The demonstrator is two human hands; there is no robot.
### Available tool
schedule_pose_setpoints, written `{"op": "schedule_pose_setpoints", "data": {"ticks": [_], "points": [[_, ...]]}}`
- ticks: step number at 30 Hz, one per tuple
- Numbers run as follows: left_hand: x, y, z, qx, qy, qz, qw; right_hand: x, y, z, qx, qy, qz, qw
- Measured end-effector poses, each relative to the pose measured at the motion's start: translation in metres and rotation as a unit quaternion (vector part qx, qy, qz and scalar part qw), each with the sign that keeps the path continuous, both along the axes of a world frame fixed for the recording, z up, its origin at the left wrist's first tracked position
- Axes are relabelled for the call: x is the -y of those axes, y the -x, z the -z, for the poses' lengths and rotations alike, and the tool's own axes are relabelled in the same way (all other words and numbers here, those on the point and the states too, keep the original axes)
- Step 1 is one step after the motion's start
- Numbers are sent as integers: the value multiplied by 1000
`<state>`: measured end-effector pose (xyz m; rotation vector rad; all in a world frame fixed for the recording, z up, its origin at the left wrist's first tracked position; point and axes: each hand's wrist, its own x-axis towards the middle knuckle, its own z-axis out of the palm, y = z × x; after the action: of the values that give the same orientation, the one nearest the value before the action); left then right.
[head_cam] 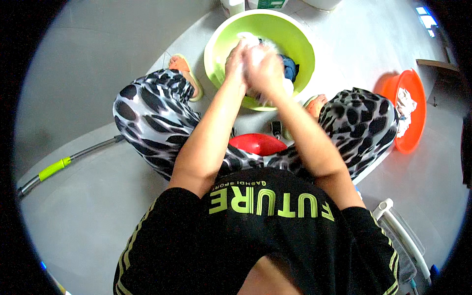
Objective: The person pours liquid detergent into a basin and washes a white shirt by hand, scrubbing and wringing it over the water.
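Observation:
Both hands are over the lime-green basin (302, 40) on the floor between my feet. My left hand (235, 66) presses against my right hand (268, 70), and both are blurred. A wet white cloth (250, 38) is bunched between them, partly hidden by the fingers. Beside my right hand lies a dark blue cloth (290, 69) inside the basin. Another white patch, probably fabric (288, 86), shows below it near my right wrist. My forearms hide part of the basin's near rim.
An orange-red basin (418, 110) holding crumpled white cloth (405, 107) stands past my right knee. At left, a grey pole with a green grip (54, 169) lies across the floor. A red rounded object (258, 144) sits between my thighs. White containers (233, 6) stand behind the green basin.

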<state>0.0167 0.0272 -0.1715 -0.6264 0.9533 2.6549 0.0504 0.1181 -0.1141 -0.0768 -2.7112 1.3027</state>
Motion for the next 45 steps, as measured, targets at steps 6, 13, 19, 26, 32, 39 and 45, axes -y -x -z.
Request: {"op": "schedule_pose_setpoints", "data": {"ticks": [6, 13, 19, 26, 32, 39, 45], "points": [[-15, -1, -28, 35, -19, -33, 999, -21, 8, 5, 50, 333, 33, 941], [-11, 1, -31, 9, 32, -33, 999, -16, 16, -1, -77, 46, 18, 996], [3, -5, -82, -101, -8, 14, 995, -64, 35, -11, 196, 551, -21, 811], [23, -9, -101, -294, 210, 240, 901, -75, 35, -27, 159, 566, -105, 802], [54, 1, -92, -218, 540, 162, 797, -111, 50, -45, -15, 638, -6, 770], [54, 0, -104, -179, 630, 185, 733, -127, 57, -80, 6, 536, -119, 836], [46, -6, -143, -284, 94, -48, 953, -126, 58, -84, 48, -179, -326, 927]]}}
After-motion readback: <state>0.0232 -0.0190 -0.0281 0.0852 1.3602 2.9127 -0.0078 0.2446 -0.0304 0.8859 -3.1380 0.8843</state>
